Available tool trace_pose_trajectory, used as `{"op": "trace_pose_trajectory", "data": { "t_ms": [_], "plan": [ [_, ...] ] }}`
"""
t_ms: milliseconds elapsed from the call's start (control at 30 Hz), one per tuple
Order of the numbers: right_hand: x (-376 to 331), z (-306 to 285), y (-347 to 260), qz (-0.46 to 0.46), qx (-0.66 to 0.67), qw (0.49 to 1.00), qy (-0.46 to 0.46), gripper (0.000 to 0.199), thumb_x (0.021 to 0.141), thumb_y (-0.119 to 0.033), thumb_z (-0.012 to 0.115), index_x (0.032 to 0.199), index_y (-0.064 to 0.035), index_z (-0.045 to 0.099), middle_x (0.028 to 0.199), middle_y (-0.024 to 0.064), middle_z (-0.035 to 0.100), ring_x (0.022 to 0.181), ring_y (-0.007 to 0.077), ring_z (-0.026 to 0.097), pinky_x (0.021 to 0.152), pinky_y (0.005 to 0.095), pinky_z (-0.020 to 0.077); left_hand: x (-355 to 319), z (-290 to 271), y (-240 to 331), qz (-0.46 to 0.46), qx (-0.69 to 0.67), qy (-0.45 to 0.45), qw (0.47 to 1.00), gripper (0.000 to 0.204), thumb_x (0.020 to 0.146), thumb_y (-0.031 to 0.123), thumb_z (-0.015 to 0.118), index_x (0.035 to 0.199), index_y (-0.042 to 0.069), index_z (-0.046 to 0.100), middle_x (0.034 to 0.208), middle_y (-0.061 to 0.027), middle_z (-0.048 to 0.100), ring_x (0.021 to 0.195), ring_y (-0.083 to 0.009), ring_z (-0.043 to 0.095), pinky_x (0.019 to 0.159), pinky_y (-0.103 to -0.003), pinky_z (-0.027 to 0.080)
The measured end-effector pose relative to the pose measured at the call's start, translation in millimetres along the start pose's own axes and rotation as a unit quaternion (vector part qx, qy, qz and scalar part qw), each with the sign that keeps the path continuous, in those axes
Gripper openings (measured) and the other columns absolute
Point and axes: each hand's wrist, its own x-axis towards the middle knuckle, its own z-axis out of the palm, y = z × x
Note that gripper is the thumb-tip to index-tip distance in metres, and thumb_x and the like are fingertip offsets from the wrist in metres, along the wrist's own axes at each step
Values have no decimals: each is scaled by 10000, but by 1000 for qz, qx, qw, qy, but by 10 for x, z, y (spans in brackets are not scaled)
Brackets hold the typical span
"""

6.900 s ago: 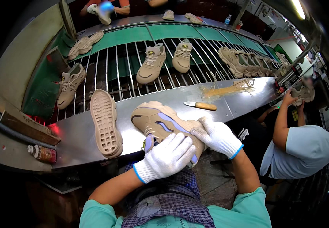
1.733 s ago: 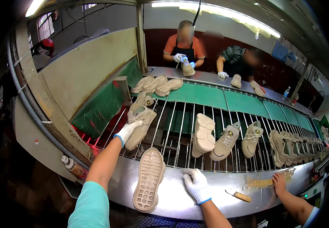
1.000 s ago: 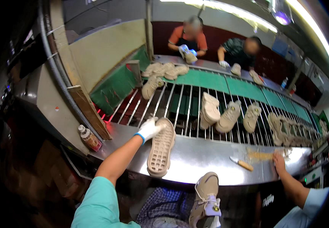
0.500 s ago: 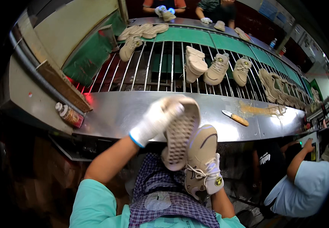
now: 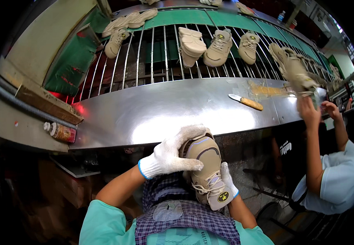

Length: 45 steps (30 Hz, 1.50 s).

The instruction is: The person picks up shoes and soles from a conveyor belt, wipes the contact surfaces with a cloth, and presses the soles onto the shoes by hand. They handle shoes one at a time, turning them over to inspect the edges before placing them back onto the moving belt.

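A beige lace-up shoe upper [image 5: 206, 163], with lilac trim at the toe and a round yellow-black badge on the tongue, is held over my lap, toe pointing away from me. My left hand [image 5: 173, 153], in a white knit glove with a blue cuff, is closed round the toe end, thumb across its side. Behind the toe, part of a tan shoe sole shows next to my fingers; most of it is hidden. My right hand [image 5: 228, 181], also gloved, grips the shoe's right side near the laces, its fingers mostly covered.
A wooden-handled knife [image 5: 246, 102] lies on the metal bench [image 5: 156, 98]. Beyond, a rod rack [image 5: 152, 57] carries several shoes [image 5: 220, 47] and soles. A bottle [image 5: 60, 132] sits at left. At right, a co-worker's hands [image 5: 310, 110] hold a blurred shoe.
My left hand has brought the sole from beside the shoe to behind it and now grips the toe. My view has shifted. The co-worker at right has raised a shoe.
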Motion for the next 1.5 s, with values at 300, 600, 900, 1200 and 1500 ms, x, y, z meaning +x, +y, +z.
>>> {"op": "trace_pose_trajectory", "data": {
  "t_ms": [300,600,900,1200,1500],
  "plan": [
    [-34,165,-92,-12,22,1000,-11,864,1084,-666,468,1647,-20,353,1587,225,517,1390,344,600,1140,500,545,-18,-2,75,1,58,-9,998,965,764,330,999,1536,4,522,1588,-201,499,1471,-334,508,1236,-465,417],
    [4,163,-121,-21,-34,998,-37,951,1021,-760,488,1622,-33,373,1541,251,538,1334,365,639,1072,503,607,-27,-7,66,-9,21,-8,1000,902,785,305,981,1513,-2,546,1544,-202,562,1429,-320,556,1214,-462,443],
    [-230,120,-122,-95,132,974,158,804,1044,-620,487,1594,-35,437,1511,210,585,1325,347,635,1074,477,582,363,193,-209,-3,-37,-102,994,1111,794,370,971,1629,-32,359,1632,-251,462,1511,-365,465,1252,-459,388],
    [-177,123,-292,-147,192,945,221,696,1068,-509,481,1573,-30,476,1481,204,610,1294,339,649,1067,452,573,189,531,-476,12,59,-62,996,838,859,132,793,1605,-3,435,1510,-243,597,1320,-315,658,1107,-385,532],
    [-244,219,-214,-156,190,945,217,712,1075,-537,475,1577,-32,473,1487,204,606,1296,335,647,1067,451,572,84,586,-500,-5,-9,-77,997,764,893,56,679,1623,69,457,1575,-221,567,1426,-312,596,1184,-389,485]
  ]
}}
